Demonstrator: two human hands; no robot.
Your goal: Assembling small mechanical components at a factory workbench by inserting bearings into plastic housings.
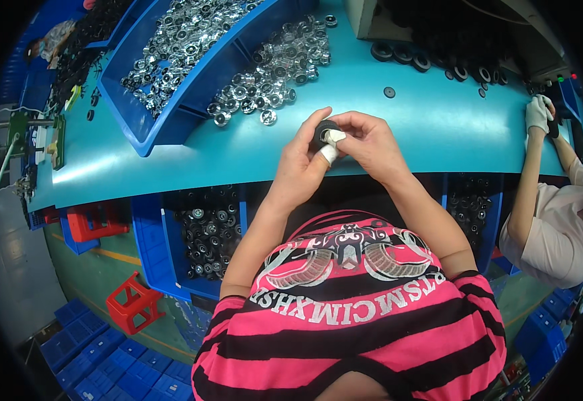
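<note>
Close to the table's near edge, both my hands are closed around a small black rubber tyre point(322, 129). My left hand point(298, 166) grips it from the left, with a white wrap on the thumb. From the right, my right hand point(373, 146) pinches it, its thumb also covered in white and pressed against the tyre. Whether a hub sits inside is hidden by the fingers. Just beyond, loose shiny chrome wheel hubs point(284, 63) lie in a heap on the turquoise table point(238, 155). A single hub point(268, 117) lies nearest my hands.
A tilted blue bin point(146, 134) full of chrome hubs stands at the far left. Black tyres point(421, 62) lie along the back right, near a small dark disc point(389, 92). Wheels fill a blue bin point(169, 244) below the table. A co-worker's gloved hand point(538, 115) is at right.
</note>
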